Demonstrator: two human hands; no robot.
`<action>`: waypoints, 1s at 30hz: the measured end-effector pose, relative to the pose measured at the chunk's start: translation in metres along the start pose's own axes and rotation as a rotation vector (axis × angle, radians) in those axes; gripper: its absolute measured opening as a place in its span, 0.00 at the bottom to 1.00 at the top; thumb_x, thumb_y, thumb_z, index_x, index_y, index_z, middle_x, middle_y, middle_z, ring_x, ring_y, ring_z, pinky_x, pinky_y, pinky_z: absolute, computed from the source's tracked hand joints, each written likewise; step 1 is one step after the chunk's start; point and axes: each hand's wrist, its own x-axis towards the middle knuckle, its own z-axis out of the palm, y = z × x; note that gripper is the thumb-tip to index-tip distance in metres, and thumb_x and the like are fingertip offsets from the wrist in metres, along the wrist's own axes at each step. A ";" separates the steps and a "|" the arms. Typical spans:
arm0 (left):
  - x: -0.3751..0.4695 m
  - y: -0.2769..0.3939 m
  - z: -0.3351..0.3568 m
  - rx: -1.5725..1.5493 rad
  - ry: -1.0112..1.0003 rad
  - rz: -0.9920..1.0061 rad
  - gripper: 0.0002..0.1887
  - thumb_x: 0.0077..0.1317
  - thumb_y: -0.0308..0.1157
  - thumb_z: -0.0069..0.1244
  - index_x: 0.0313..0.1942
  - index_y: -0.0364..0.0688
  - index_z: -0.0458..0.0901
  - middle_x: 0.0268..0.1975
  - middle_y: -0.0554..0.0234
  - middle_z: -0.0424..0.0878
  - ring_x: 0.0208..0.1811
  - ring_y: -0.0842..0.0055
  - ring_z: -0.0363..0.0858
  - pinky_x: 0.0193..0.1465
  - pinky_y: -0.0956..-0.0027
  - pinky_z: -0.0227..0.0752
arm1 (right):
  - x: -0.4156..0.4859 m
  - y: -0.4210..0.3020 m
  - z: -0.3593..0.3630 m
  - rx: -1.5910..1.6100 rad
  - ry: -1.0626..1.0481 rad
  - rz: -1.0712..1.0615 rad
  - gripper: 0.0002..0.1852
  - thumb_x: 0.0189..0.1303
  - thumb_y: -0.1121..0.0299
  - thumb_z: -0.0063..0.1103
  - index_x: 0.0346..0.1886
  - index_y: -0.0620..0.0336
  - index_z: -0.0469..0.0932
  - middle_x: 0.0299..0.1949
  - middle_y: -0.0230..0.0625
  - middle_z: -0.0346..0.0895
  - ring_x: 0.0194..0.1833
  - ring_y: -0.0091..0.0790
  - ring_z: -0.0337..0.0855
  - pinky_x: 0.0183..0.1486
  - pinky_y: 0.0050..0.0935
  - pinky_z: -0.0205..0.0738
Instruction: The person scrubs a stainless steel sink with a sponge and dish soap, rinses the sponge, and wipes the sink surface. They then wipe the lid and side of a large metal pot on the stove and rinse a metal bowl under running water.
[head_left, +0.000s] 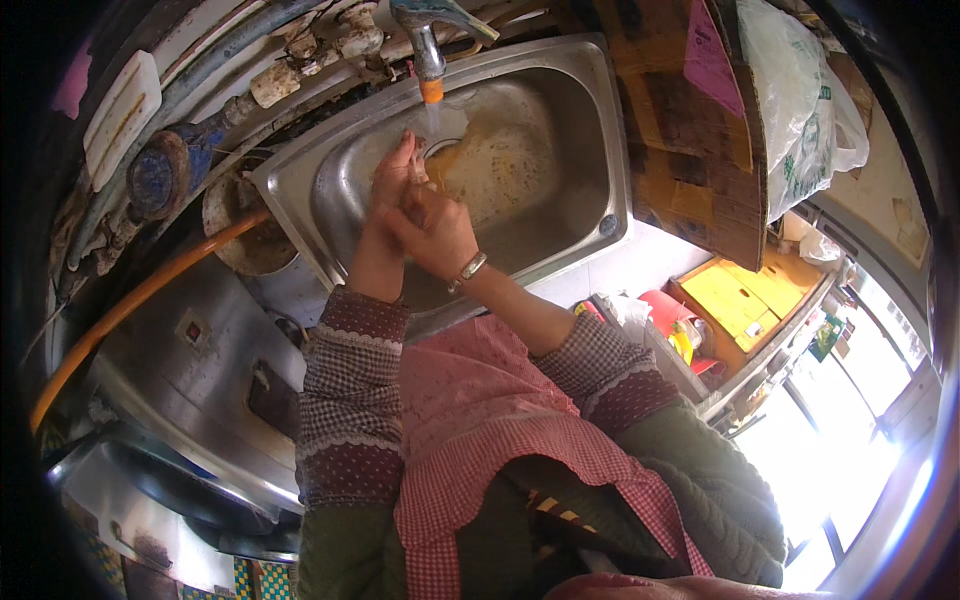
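Note:
My left hand (393, 174) is raised over the stainless steel sink (330, 196), fingers pointing towards the tap. Against its palm and heel lies my right hand (442, 234), thumb across it and fingers curled. Whether something small sits between the hands is hidden. From the tap (429, 56), with its orange nozzle, a stream of water (433, 116) runs down just beyond my left fingertips. Foamy, yellowish water (510, 169) spreads over the sink floor, near the partly hidden drain ring (442, 146).
Right of the sink stands a taped cardboard box (675, 150), with a white plastic bag (795, 112) beside it. An orange hose (142, 315) curves along the left, past a dirty round container (251, 225). Old pipes (300, 56) run behind the sink. A yellow-topped box (742, 296) stands lower right.

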 end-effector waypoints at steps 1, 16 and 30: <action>0.003 -0.004 0.004 -0.075 0.047 -0.064 0.17 0.74 0.45 0.51 0.49 0.40 0.79 0.37 0.64 0.83 0.34 0.73 0.80 0.40 0.69 0.79 | 0.002 0.002 0.001 -0.046 0.051 -0.037 0.14 0.61 0.58 0.66 0.31 0.61 0.81 0.27 0.41 0.81 0.28 0.44 0.84 0.28 0.40 0.75; -0.058 -0.010 0.048 0.027 0.319 0.225 0.35 0.78 0.43 0.44 0.76 0.42 0.47 0.72 0.45 0.57 0.71 0.52 0.63 0.70 0.36 0.64 | 0.120 0.104 -0.021 0.293 0.082 0.100 0.14 0.62 0.67 0.63 0.49 0.59 0.81 0.40 0.43 0.87 0.41 0.40 0.89 0.44 0.36 0.82; -0.003 0.027 0.020 0.180 0.172 0.050 0.26 0.77 0.55 0.42 0.55 0.40 0.80 0.46 0.65 0.84 0.45 0.75 0.79 0.49 0.68 0.74 | 0.021 0.037 -0.040 0.412 -0.292 -0.062 0.12 0.55 0.75 0.71 0.44 0.60 0.85 0.37 0.33 0.87 0.37 0.25 0.86 0.44 0.27 0.80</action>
